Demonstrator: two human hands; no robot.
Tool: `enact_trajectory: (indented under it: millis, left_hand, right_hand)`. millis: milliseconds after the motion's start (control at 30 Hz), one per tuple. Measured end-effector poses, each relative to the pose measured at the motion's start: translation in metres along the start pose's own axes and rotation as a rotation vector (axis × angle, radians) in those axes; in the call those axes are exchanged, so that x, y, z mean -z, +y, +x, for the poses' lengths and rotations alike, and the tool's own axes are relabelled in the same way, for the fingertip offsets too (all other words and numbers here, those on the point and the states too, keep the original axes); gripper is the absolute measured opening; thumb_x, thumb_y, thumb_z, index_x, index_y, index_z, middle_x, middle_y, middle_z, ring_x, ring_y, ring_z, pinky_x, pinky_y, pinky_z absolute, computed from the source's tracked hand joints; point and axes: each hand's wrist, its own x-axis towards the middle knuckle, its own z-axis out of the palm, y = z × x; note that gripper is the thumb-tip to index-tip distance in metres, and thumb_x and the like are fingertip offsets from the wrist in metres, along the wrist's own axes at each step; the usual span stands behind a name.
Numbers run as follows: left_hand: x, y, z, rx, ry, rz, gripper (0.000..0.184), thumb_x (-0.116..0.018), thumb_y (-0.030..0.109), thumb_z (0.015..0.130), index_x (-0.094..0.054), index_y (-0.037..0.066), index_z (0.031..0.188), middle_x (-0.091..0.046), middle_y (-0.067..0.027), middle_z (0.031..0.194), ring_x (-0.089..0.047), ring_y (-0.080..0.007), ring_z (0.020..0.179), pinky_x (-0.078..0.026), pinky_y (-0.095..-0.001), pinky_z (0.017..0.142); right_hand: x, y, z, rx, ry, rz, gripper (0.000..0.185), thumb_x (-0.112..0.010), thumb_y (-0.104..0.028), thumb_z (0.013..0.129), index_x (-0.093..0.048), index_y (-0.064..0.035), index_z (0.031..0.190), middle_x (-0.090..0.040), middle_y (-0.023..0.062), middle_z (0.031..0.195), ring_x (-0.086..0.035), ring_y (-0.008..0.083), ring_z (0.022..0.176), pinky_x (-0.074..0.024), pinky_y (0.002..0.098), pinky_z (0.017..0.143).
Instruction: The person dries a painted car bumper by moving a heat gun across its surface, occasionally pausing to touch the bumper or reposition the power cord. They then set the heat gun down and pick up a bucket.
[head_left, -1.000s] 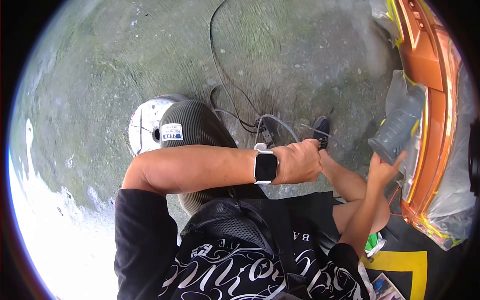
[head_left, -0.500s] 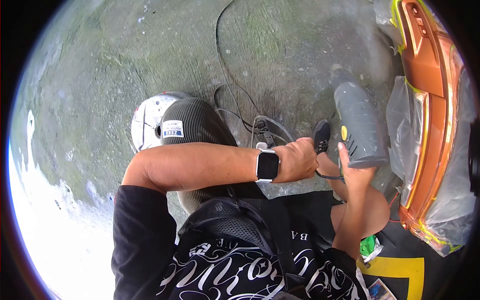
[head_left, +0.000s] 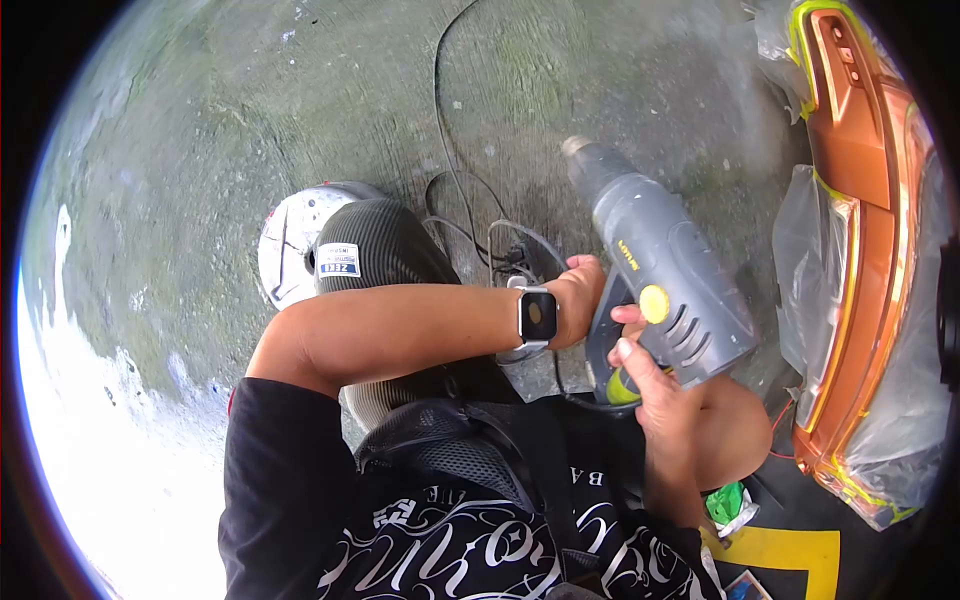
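A grey heat gun (head_left: 665, 250) with a yellow button and a yellow-green grip is in my right hand (head_left: 662, 392). Its metal nozzle points up and to the left, away from my body. My right fingers wrap the grip, with the thumb along the side. My left hand (head_left: 582, 300), below a white-banded smartwatch (head_left: 537, 317), is curled closed just left of the heat gun's handle. Whatever its fingers may hold is hidden. A black power cord (head_left: 450, 150) runs over the floor and loops near my left hand.
On the right stands an orange car bumper (head_left: 850, 200) with yellow-green tape and clear plastic sheeting (head_left: 805, 270) around it. Beside my left knee sits a white rounded object (head_left: 290, 245). A green and white wrapper (head_left: 728, 508) and a yellow floor marking (head_left: 800, 550) are at lower right.
The heat gun has swung left and tilted, so its side and grip now show and its nozzle is farther left. My right hand turned with it. My left hand shifted slightly left.
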Motion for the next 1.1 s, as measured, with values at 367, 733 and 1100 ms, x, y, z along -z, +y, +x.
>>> enact_trajectory:
  millis: [367,733,1100]
  left_hand:
    - [-0.036,-0.024,0.038,0.256,0.481,-0.288,0.027,-0.049,0.035,0.094,-0.066,0.021,0.110,-0.063,-0.0013,0.094,-0.061,-0.0200,0.076,-0.047,-0.0398,0.053]
    - [-0.137,-0.025,0.124,-0.189,1.324,-1.361,0.039,-0.057,0.049,0.088,-0.067,0.021,0.113,-0.065,-0.0023,0.089,-0.060,-0.0187,0.068,-0.043,-0.0408,0.053]
    - [-0.020,-0.004,-0.006,-0.143,0.382,-2.913,0.041,-0.057,0.025,0.092,-0.059,-0.005,0.121,-0.067,-0.0249,0.092,-0.064,-0.0335,0.048,-0.054,-0.0368,0.038]
  right_hand:
    - [-0.023,-0.009,0.003,-0.152,-0.042,0.344,0.037,-0.070,0.010,0.081,-0.060,0.0039,0.116,-0.068,0.0116,0.111,-0.063,0.0103,0.082,-0.0539,0.0262,0.073]
    - [-0.031,-0.008,0.008,-0.051,0.016,0.224,0.021,-0.067,0.008,0.086,-0.062,0.0028,0.105,-0.066,0.0054,0.088,-0.063,0.0108,0.073,-0.0541,0.0271,0.067]
    - [-0.003,-0.021,0.033,-0.395,-0.260,0.248,0.020,-0.070,-0.017,0.092,-0.063,0.0003,0.100,-0.065,0.0084,0.078,-0.063,0.0163,0.068,-0.0506,0.0302,0.062]
